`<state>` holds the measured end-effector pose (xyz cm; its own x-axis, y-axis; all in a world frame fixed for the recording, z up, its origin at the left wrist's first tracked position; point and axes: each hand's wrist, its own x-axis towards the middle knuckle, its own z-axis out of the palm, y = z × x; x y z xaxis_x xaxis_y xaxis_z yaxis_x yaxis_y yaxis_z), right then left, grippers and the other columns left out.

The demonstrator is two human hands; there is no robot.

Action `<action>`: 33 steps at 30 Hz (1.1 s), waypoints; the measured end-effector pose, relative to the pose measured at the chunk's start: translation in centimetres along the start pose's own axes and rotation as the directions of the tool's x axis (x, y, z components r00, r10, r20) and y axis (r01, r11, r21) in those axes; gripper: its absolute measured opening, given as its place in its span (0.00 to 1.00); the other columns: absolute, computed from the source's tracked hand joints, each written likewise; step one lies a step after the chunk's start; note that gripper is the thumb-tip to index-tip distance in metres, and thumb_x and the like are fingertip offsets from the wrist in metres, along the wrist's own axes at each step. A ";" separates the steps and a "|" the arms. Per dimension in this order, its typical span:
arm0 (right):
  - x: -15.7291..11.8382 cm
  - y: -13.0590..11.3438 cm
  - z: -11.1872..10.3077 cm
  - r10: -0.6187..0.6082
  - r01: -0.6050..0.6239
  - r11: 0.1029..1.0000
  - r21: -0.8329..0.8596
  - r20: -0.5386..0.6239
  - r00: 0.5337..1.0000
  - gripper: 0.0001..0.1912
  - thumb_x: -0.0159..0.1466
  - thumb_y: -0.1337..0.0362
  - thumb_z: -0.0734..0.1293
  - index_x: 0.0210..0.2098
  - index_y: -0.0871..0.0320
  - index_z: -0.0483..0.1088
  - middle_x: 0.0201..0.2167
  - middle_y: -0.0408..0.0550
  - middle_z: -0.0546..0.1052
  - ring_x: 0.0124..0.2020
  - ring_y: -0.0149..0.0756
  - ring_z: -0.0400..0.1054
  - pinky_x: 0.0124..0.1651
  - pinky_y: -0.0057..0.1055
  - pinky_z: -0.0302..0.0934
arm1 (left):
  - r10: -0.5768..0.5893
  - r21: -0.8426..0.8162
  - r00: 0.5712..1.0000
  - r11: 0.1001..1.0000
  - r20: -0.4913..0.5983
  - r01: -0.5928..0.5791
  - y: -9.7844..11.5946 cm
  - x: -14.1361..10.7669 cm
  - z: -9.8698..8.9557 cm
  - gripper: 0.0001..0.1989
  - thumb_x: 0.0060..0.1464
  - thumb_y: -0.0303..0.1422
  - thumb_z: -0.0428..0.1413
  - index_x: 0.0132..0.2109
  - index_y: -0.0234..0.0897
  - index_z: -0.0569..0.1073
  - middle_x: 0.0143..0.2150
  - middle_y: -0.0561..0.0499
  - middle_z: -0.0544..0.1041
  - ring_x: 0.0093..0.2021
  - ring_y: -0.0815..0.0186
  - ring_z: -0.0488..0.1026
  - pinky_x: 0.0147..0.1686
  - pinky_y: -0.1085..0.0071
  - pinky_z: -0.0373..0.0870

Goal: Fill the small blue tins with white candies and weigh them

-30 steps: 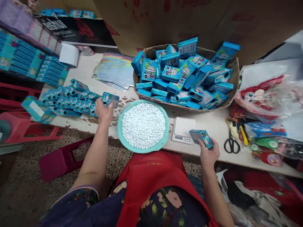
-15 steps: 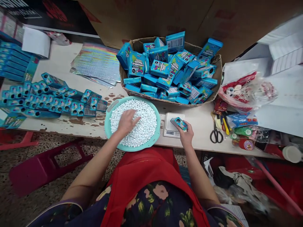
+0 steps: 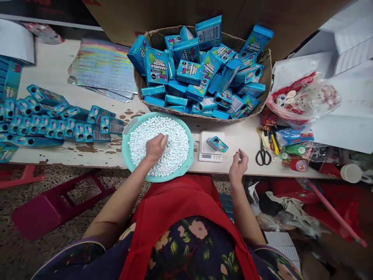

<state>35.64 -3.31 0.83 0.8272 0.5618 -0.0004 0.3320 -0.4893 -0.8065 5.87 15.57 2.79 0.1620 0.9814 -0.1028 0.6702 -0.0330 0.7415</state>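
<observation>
A blue candy box point(image 3: 217, 144) with a round dark hole in its end lies on a small white digital scale point(image 3: 211, 156). To the right of the scale, my right hand point(image 3: 239, 166) is empty, palm turned up and fingers loosely apart. My left hand point(image 3: 155, 148) is closed in a fist at the surface of small white candies point(image 3: 175, 136). What the fist holds, if anything, is hidden. The candies fill a turquoise plastic bowl point(image 3: 190, 157) at the table's front edge.
A cardboard box point(image 3: 142, 87) heaped with blue candy boxes stands behind the bowl and scale. Rows of similar boxes point(image 3: 55, 126) lie at left, near shiny sheets point(image 3: 101, 68). Black-handled scissors point(image 3: 263, 155), plastic bags point(image 3: 305, 99) and small containers crowd the right side.
My right hand has let go of the candy box on the scale and drawn away right. My left hand has gone from spread fingers to a fist. The view has shifted slightly.
</observation>
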 end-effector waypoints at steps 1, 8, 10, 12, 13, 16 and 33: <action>0.1 -0.2 0.3 -0.020 0.020 1.000 0.010 0.020 1.000 0.25 0.64 0.48 0.59 0.52 0.58 0.66 0.51 0.57 0.69 0.51 0.41 0.67 0.52 0.43 0.63 | -0.082 -0.187 0.996 0.980 -0.038 0.074 0.3 0.2 -0.5 0.18 0.56 0.41 0.52 0.23 0.39 0.61 0.19 0.54 0.60 0.22 0.69 0.60 0.25 0.72 0.55; 1.2 -2.8 4.1 -0.149 0.144 0.989 0.044 0.165 0.975 0.27 0.52 0.49 0.72 0.46 0.60 0.69 0.43 0.51 0.73 0.46 0.41 0.69 0.50 0.41 0.65 | -0.407 -0.798 0.784 0.188 0.468 0.573 1.5 2.2 -2.8 0.18 0.54 0.47 0.54 0.27 0.39 0.61 0.20 0.57 0.62 0.15 0.76 0.55 0.14 0.77 0.47; 1.0 -5.0 4.3 -0.194 0.189 0.981 0.049 0.141 0.971 0.23 0.54 0.49 0.72 0.41 0.59 0.70 0.37 0.48 0.74 0.41 0.39 0.70 0.47 0.40 0.66 | -0.418 -0.787 0.742 0.096 0.524 0.610 1.9 2.2 -3.0 0.20 0.55 0.45 0.55 0.25 0.39 0.59 0.18 0.59 0.57 0.13 0.78 0.52 0.12 0.78 0.45; 0.2 -7.9 3.8 -0.318 0.312 0.948 0.060 0.150 0.936 0.22 0.54 0.51 0.73 0.42 0.57 0.71 0.37 0.47 0.74 0.40 0.39 0.70 0.46 0.40 0.67 | -0.399 -0.803 0.754 0.069 0.521 0.592 3.1 1.9 -3.5 0.21 0.56 0.45 0.55 0.23 0.39 0.57 0.16 0.60 0.54 0.12 0.78 0.51 0.11 0.78 0.43; -0.4 -9.5 3.6 -0.392 0.385 0.920 0.074 0.186 0.901 0.21 0.55 0.52 0.73 0.43 0.56 0.71 0.38 0.48 0.75 0.41 0.40 0.70 0.45 0.40 0.67 | -0.376 -0.822 0.780 0.076 0.500 0.564 4.1 1.5 -3.9 0.22 0.57 0.45 0.55 0.23 0.39 0.57 0.16 0.60 0.53 0.12 0.78 0.51 0.11 0.78 0.43; -2.5 -13.8 3.5 -0.554 0.537 0.829 0.156 0.361 0.751 0.19 0.57 0.54 0.73 0.45 0.53 0.71 0.40 0.49 0.76 0.42 0.42 0.71 0.45 0.41 0.67 | -0.278 -0.895 0.884 0.137 0.377 0.425 7.6 0.1 -4.9 0.23 0.56 0.46 0.55 0.22 0.38 0.58 0.16 0.59 0.54 0.12 0.77 0.52 0.11 0.77 0.45; -6.2 -16.6 7.4 -0.613 0.590 0.779 0.214 0.457 0.644 0.17 0.59 0.56 0.72 0.45 0.53 0.71 0.38 0.48 0.77 0.40 0.43 0.70 0.42 0.38 0.64 | -0.252 -0.924 0.967 0.379 -0.043 0.057 10.5 -1.5 -3.5 0.23 0.52 0.51 0.58 0.24 0.38 0.63 0.21 0.56 0.61 0.19 0.74 0.61 0.19 0.74 0.57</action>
<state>21.70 6.27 9.80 0.1223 0.9669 0.2241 0.6493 0.0928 -0.7548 10.18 14.42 13.06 -0.0432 0.9653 -0.2574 -0.4059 0.2185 0.8874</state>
